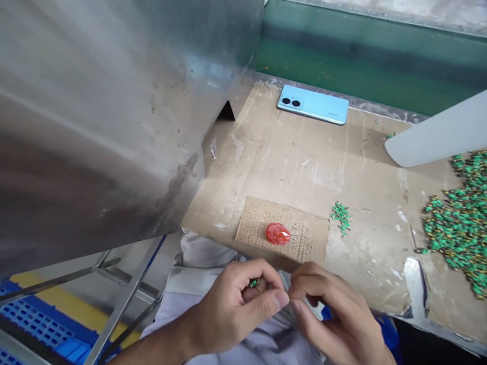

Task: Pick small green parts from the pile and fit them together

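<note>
My left hand (232,309) curls around a small green bead (253,283), which shows between its fingers. My right hand (327,309) is next to it, with its fingertips pinched close against my left thumb; anything held there is too small to see. Just beyond my hands, a glossy red lump (277,233) rests on a corrugated cardboard pad (300,228). A small cluster of green beads (341,218) lies to the pad's right, and a large heap of green and yellow beads (458,228) spreads along the right edge.
A sheet of worn cardboard (304,167) covers the bench. A pale blue phone (313,104) lies at its far edge. A dented steel hopper (95,116) looms over the left, and a white plastic panel (437,134) juts in at right. Below left are a metal frame (125,304) and a blue crate (41,324).
</note>
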A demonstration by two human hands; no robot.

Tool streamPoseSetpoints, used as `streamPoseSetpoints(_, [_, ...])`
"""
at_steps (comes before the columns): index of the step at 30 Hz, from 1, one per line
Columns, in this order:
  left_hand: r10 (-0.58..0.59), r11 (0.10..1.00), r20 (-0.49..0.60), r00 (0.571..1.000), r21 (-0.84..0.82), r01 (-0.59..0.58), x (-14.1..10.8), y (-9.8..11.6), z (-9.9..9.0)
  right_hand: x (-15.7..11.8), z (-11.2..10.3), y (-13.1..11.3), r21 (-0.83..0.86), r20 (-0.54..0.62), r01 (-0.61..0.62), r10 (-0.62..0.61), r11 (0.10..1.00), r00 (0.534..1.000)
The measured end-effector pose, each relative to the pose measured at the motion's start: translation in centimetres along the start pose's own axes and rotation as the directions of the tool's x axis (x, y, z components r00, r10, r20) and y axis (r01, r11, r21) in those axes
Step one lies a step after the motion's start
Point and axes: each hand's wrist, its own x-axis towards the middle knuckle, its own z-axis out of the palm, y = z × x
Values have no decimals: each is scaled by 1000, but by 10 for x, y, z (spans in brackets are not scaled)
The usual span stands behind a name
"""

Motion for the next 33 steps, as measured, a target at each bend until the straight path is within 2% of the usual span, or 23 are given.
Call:
streamPoseSetpoints(3, [21, 997, -39, 999, 71, -19, 0, 2, 1, 9, -8, -1, -59, 13, -24, 24, 998, 1000])
streamPoseSetpoints(6, [100, 973, -106, 989, 220, -75, 1, -1, 2, 18, -19, 1, -181, -2, -73, 74, 981, 997])
streamPoseSetpoints(9, [245, 912, -171, 954, 376, -166, 4, -9, 2, 27, -27, 3, -385, -19, -122, 124, 915, 992])
streamPoseSetpoints(11, [352, 853, -171, 920, 463, -241, 6, -15, 1, 33, -29, 4, -491, -9, -116, 127, 863, 992])
streamPoseSetpoints(15, [478, 750, -124, 869, 573, -331, 8, -25, -1, 40, -28, 7, -558, 40, -51, 88, 828, 995])
streamPoseSetpoints(20, [497, 707, -109, 861, 626, -329, 9, -30, -2, 43, -26, 11, -572, 61, -48, 101, 819, 993])
streamPoseSetpoints(26, [486, 709, -100, 868, 627, -324, 9, -29, -2, 42, -26, 13, -530, 71, -71, 128, 845, 989])
streamPoseSetpoints(30, [502, 695, -99, 859, 638, -332, 9, -30, -3, 39, -45, 19, -493, 29, -141, 178, 858, 984])
streamPoseSetpoints(33, [516, 685, -92, 851, 642, -346, 10, -32, -4, 36, -60, 27, -551, -25, -184, 204, 814, 979])
